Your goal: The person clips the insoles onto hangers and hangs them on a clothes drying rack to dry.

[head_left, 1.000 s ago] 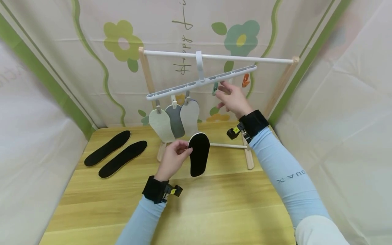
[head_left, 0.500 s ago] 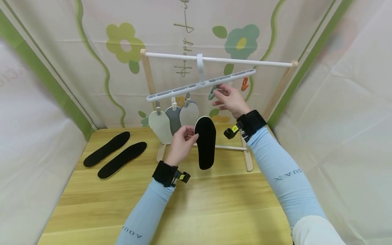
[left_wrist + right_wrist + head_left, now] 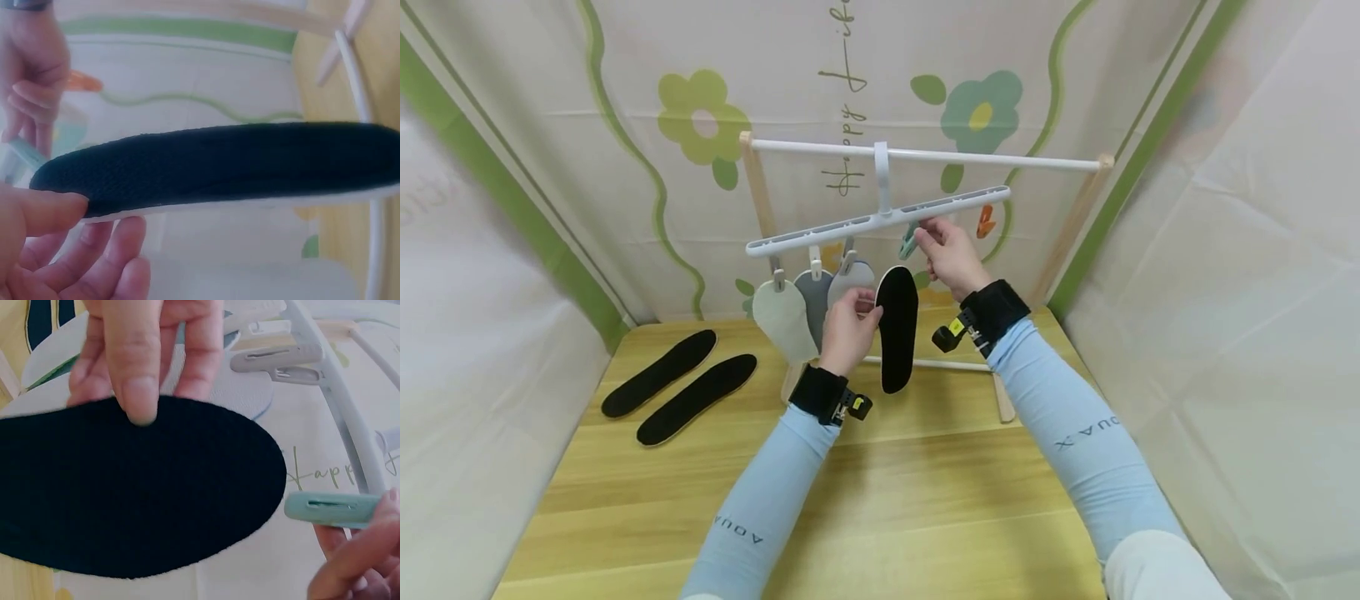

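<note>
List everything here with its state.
Left hand: pinches held insole
Right hand: pinches green clip
Held insole: raised, unclipped
Green clip: holding nothing; openness unclear
Orange clip: hanging, holding nothing
Hung insoles: clipped, hanging
Pale clips: each grips one hung insole
Table insoles: flat, black side up
Hanger: hooked over rod

Backdrop “Happy Lif…”, left sleeve “AQUA”, right sleeve “QUA X”

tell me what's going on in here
A person's left hand pinches a black insole by its edge, while the right hand holds a green clip under the white hanger. The insole's rounded end is close to that clip but not clamped in it. Three other insoles hang from clips, and two more black ones lie on the table.
</note>
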The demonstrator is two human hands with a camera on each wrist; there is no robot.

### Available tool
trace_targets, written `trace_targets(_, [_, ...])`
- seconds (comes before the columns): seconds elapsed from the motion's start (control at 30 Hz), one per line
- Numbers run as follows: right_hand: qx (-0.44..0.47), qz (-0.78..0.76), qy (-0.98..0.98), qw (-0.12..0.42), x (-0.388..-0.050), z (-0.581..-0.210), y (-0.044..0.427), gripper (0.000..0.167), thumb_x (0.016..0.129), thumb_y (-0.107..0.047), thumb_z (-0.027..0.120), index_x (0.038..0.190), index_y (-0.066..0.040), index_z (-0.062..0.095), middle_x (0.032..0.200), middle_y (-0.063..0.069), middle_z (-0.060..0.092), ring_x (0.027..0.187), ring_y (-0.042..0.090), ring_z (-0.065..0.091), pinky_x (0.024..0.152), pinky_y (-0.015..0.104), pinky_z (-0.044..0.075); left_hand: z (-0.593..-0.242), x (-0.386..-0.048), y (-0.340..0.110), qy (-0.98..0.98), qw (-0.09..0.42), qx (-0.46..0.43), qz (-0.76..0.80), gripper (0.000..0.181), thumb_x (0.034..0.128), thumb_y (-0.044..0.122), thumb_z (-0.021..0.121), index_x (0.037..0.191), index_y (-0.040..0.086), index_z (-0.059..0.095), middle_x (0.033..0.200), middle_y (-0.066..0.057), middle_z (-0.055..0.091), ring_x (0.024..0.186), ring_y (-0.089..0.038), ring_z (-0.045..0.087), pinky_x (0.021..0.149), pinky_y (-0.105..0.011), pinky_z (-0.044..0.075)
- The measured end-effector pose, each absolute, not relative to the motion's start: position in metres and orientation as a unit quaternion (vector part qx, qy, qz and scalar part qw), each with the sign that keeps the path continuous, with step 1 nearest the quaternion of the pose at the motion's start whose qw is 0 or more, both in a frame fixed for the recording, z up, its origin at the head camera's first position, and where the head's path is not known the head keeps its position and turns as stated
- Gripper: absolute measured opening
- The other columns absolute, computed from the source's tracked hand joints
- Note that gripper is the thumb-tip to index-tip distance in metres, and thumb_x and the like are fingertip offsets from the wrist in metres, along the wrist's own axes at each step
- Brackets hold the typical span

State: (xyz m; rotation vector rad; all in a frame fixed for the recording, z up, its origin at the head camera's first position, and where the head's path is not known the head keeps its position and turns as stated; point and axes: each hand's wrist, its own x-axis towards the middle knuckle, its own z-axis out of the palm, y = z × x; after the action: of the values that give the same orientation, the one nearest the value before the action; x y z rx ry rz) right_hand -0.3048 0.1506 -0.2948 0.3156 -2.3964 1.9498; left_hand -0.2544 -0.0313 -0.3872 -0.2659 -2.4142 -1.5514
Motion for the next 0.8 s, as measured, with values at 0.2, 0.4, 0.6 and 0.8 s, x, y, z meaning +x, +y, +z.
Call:
trace_targets(0.2, [0.084,0.645,-0.758,0.035,-0.304,-0.295,0.144,0.032,0.105,-0.020,0.047,0.130,-0.001,0.055,0.095,0.005,0.059,0.052,0.009,0.040,0.048,0.022,0.039,-0.382,-0.258,-0.030,-0.845,0.139,-0.077,-0.511,0.019,0.0966,0.014,0.066,0.115,0.008,0.066,0.101,-0.007,0.071,0.086,-0.020,0.067,0.074,-0.038,0.052])
trace_targets(0.4, [0.069,0.647,-0.758,0.040,-0.302,-0.294,0.139,0.032,0.104,-0.024,0.049,0.127,-0.003,0.058,0.096,0.003,0.058,0.054,0.008,0.039,0.050,0.022,0.043,-0.378,-0.260,-0.030,-0.846,0.139,-0.075,-0.509,0.019,0.0966,0.013,0.066,0.115,0.008,0.066,0.103,-0.007,0.070,0.089,-0.019,0.067,0.075,-0.036,0.054])
trace_targets(0.6, [0.066,0.639,-0.765,0.046,-0.304,-0.293,0.138,0.032,0.104,-0.026,0.048,0.126,-0.005,0.060,0.101,0.005,0.058,0.052,0.008,0.038,0.055,0.024,0.052,-0.371,-0.260,-0.027,-0.846,0.143,-0.079,-0.507,0.018,0.0962,0.013,0.067,0.114,0.007,0.066,0.102,-0.007,0.070,0.089,-0.018,0.067,0.075,-0.035,0.054])
trace_targets(0.8, [0.058,0.644,-0.762,0.039,-0.301,-0.294,0.143,0.032,0.105,-0.024,0.047,0.128,-0.005,0.058,0.101,0.006,0.057,0.054,0.009,0.039,0.061,0.029,0.057,-0.370,-0.262,-0.022,-0.848,0.143,-0.084,-0.503,0.018,0.0963,0.014,0.067,0.114,0.008,0.066,0.101,-0.006,0.070,0.089,-0.018,0.067,0.075,-0.034,0.054])
